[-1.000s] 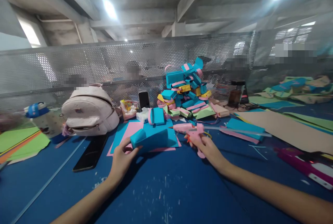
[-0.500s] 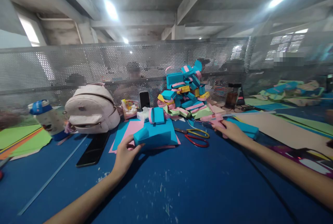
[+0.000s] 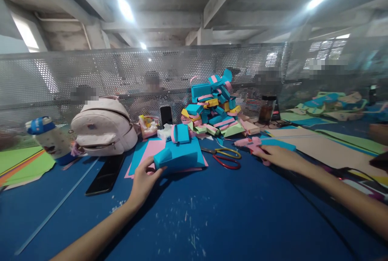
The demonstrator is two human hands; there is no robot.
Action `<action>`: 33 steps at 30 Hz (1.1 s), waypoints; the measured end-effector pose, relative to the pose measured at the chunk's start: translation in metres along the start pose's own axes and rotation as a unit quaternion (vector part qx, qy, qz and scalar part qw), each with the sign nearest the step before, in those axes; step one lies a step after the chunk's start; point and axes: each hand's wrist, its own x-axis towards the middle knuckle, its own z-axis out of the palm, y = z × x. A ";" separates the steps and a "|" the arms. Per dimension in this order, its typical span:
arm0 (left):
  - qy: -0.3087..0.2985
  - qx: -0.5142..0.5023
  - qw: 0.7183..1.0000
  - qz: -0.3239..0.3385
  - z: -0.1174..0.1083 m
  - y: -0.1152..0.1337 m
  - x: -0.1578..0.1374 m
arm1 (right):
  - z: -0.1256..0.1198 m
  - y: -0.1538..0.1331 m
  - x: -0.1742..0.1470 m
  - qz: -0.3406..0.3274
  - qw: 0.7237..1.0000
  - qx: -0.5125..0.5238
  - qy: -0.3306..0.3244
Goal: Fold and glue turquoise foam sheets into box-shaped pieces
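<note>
Item one: blue folded paper piece (image 3: 178, 161), hollow-looking, centre of the worktop, over the near part of blue and pink sheets (image 3: 151, 150); whether it rests on them is unclear. Clock directions run from this piece. Left hand (image 3: 144, 181), at 8 o'clock: thumb and fingers nearly together, pinching the piece's left end. Handling, as judged: very light, moderately stiff along the folds, soft across the flat walls, easily dented or creased, little slip. Best hold: a light pinch at a folded edge or end, no squeezing of the middle. Item two: pink glue gun (image 3: 250, 144), short of 3 o'clock, nozzle toward 9. Right hand (image 3: 274, 156), at 3 o'clock: fingers curled round the handle; trigger pressure cannot be told. Handling, as judged: rigid, heavier than the paper, nozzle possibly hot; take by the handle only, clear of the tip. Adjacent: scissors (image 3: 226, 158) with yellow and red handles, 3 o'clock, between piece and right hand; banded paper box (image 3: 182, 133), 12 o'clock, just behind; heap of paper pieces (image 3: 212, 109), 1 o'clock.
</note>
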 end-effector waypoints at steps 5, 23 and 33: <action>-0.011 0.012 1.000 0.019 0.001 0.001 0.000 | -0.042 -0.052 -0.038 -0.016 0.992 -0.119 0.028; -0.063 0.044 0.989 0.130 0.005 0.006 -0.004 | 0.097 -0.190 0.001 -0.383 0.899 0.207 0.056; -0.111 0.101 0.972 0.181 0.007 -0.003 0.002 | 0.114 -0.176 -0.005 -0.392 0.854 0.329 0.089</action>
